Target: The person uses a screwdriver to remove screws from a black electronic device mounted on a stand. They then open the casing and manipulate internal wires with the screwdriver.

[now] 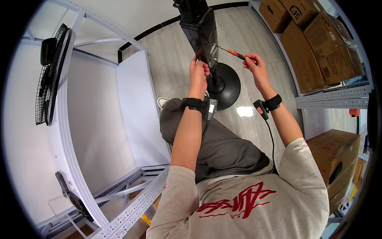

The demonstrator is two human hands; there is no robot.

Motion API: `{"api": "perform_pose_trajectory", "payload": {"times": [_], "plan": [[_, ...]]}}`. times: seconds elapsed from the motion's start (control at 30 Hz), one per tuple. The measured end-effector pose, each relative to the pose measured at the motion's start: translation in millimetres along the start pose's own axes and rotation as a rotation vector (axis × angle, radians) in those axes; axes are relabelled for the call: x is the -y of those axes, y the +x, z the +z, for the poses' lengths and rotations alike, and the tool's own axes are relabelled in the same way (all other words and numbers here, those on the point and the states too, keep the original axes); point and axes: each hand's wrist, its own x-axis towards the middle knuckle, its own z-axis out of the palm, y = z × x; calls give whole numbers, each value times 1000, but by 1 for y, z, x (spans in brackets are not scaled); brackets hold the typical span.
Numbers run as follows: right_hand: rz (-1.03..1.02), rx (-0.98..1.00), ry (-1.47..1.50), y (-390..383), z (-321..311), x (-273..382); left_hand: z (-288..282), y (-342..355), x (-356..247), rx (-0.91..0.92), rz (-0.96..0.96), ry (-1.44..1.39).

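Your right hand (257, 69) is closed on one screwdriver (238, 54), red, orange and black handle, tip at the side of one black housing (200, 36). Your left hand (199, 74) has fingers curled at the housing's near end; can't tell if it grips. Below: one round black base (231, 87) on the floor (175, 55). Two black wristbands (273, 102), one per arm. Shirt (262, 211): red lettering. Right shelf (334, 98): at least three printed brown cartons (332, 47).

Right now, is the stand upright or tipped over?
The stand is upright: its round base sits flat on the floor, with the black body rising above it.
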Motion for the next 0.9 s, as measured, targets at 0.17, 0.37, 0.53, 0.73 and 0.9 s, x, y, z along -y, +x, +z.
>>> {"api": "perform_pose_trajectory", "payload": {"times": [0.17,0.37,0.53,0.73,0.9], "plan": [[23,-25,10,-11,-8,5,-4,4,6,-91,-10,-41],[15,-16,46,-19,-18,9,-10,2,9,-124,-91,47],[79,17,22,-36,-22,12,-7,-5,7,30,-298,79],[137,113,12,-55,-14,4,-1,-12,8,185,-293,36],[152,139,-18,-57,-6,-1,-9,-6,17,170,-246,119]]}}
